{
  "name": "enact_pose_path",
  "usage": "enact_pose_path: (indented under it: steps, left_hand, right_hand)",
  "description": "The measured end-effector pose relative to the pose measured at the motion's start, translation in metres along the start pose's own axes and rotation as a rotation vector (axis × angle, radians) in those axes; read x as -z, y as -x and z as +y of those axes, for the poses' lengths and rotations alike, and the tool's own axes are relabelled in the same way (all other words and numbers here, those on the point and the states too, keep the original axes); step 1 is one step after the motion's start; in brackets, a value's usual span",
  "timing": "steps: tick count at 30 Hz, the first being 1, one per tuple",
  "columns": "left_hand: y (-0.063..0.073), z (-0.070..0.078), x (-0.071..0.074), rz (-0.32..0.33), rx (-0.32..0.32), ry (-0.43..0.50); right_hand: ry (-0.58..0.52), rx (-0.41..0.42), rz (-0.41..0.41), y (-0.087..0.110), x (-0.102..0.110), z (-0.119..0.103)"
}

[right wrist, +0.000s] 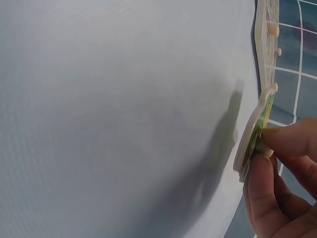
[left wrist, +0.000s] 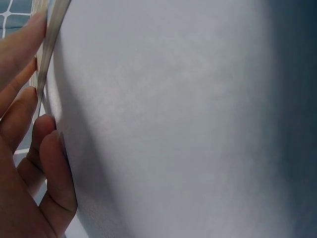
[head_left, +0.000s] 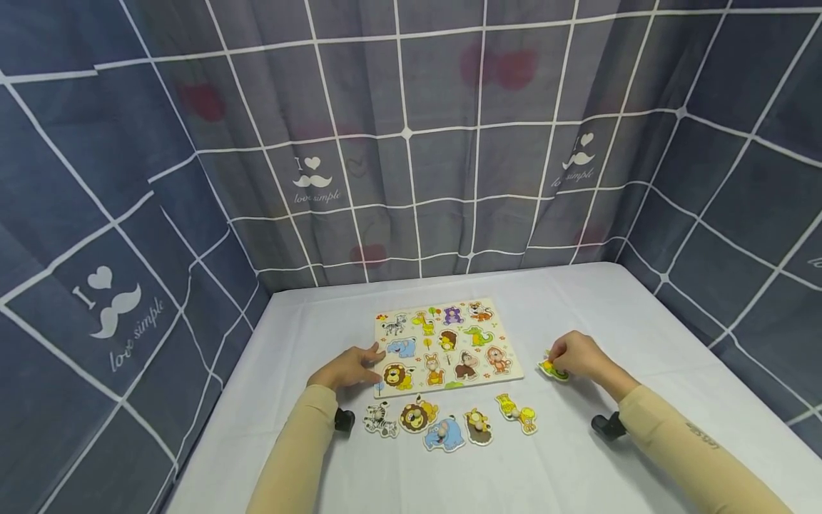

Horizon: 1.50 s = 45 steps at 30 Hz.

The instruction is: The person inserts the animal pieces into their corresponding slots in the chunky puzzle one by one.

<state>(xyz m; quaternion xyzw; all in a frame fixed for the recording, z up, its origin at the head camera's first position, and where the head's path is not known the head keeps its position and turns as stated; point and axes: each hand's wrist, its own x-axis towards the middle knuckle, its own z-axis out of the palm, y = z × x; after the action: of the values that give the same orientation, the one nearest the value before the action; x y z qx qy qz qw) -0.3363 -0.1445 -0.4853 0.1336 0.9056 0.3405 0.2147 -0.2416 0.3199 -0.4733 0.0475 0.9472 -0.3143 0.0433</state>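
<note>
My right hand (head_left: 581,353) pinches the knob of a green-and-yellow wooden puzzle piece (right wrist: 255,131) between thumb and fingers, right of the puzzle board. The hand partly covers the picture, and the piece appears tilted just over the cloth. At the left edge of the animal puzzle board (head_left: 417,389), my left hand (head_left: 347,368) rests with its fingers spread, fingertips touching the rim. Loose knobbed pieces lie in front of the board: a zebra (head_left: 381,421), a lion (head_left: 417,415), an elephant (head_left: 444,434), a hedgehog (head_left: 478,427) and a giraffe (head_left: 516,412).
Board pictures include a gorilla (head_left: 467,365) and a monkey (head_left: 497,360); knobs (right wrist: 273,29) stick up from the board. White cloth (head_left: 488,478) covers the table. A dark checked curtain (head_left: 437,164) encloses its back and sides.
</note>
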Motion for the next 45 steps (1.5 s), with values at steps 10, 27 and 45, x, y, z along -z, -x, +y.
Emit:
enact_pose_path:
  steps: [10, 27, 45]
  left_hand:
    - [-0.002, -0.002, -0.002, -0.002, -0.014, -0.023]
    - [0.003, -0.003, -0.003, 0.01, 0.012, -0.01]
    - [0.001, -0.001, 0.0, 0.006, -0.017, -0.022]
  right_hand:
    - [-0.002, 0.018, -0.011, -0.002, -0.001, -0.003]
    - [-0.024, 0.106, -0.047, -0.016, -0.005, -0.023]
    - [-0.022, 0.167, -0.05, -0.029, -0.004, -0.045]
